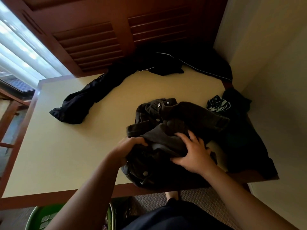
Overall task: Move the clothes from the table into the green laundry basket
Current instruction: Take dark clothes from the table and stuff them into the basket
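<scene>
Down below the left hand, under the near table edge, there's the green laundry basket [41, 218] on the floor, only partly in view. Up and to the left of that hand, a long dark garment [79, 103] lies stretched out across the pale table [58, 155], well apart from both hands. The left hand [131, 146] has its fingers curled over the left side of the dark jacket [176, 117], the one with the shiny snap buttons, gripping a bunch of fabric. The jacket sits crumpled between the two hands at the near edge of the table, hanging over it a bit. The right hand [194, 155] digs in from the other side, fingers spread and bent into the folds, thumb tucked under a fold. Far beyond both hands there's a black piece with white piping [191, 67] against the wooden shutters [99, 39]. Just to the right of the right hand, a dark shirt with a white print [235, 138] droops off the table's corner.
</scene>
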`<act>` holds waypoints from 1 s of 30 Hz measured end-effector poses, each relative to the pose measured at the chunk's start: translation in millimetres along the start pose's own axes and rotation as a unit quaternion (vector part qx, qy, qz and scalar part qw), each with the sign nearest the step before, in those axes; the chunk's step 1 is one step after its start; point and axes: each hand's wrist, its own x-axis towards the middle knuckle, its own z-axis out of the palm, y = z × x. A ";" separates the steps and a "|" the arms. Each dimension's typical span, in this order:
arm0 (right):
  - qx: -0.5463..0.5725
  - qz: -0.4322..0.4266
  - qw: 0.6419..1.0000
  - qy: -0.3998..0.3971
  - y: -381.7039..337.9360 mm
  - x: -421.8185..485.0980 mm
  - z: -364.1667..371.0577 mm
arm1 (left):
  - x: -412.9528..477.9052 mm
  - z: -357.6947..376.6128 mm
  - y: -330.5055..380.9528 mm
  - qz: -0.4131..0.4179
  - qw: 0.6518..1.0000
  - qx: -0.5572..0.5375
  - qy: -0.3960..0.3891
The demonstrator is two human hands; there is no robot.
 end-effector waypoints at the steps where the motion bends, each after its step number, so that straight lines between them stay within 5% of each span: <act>1: 0.018 -0.008 1.000 0.004 2.0 0.4 -1.3 | -3.9 1.7 0.3 -0.008 1.000 -0.027 -0.007; 8: 0.283 -0.143 0.947 0.056 9.7 -3.6 3.6 | -23.1 -9.5 22.0 0.021 0.990 -0.067 -0.119; 14: 0.325 -0.118 0.935 0.075 8.9 -14.2 -6.1 | -16.5 -2.5 24.4 -0.015 0.995 -0.067 -0.065; 17: 0.273 -0.099 0.916 0.276 20.0 -16.8 -28.4 | -13.3 7.3 18.9 -0.008 0.995 -0.095 -0.029; 19: 0.137 -0.031 0.907 0.397 41.4 -3.0 -36.7 | -12.7 16.3 16.1 0.005 0.994 -0.108 -0.022; 22: -0.010 0.166 0.946 0.278 67.3 16.4 -43.2 | -13.6 31.7 19.7 0.021 0.989 -0.140 -0.030; 24: -0.028 0.206 0.960 0.188 73.0 20.5 -44.7 | -15.2 41.0 24.9 0.026 0.987 -0.154 -0.033; 30: 0.018 0.263 0.936 0.232 88.5 31.6 -51.3 | -17.9 52.9 31.3 0.045 0.984 -0.164 -0.044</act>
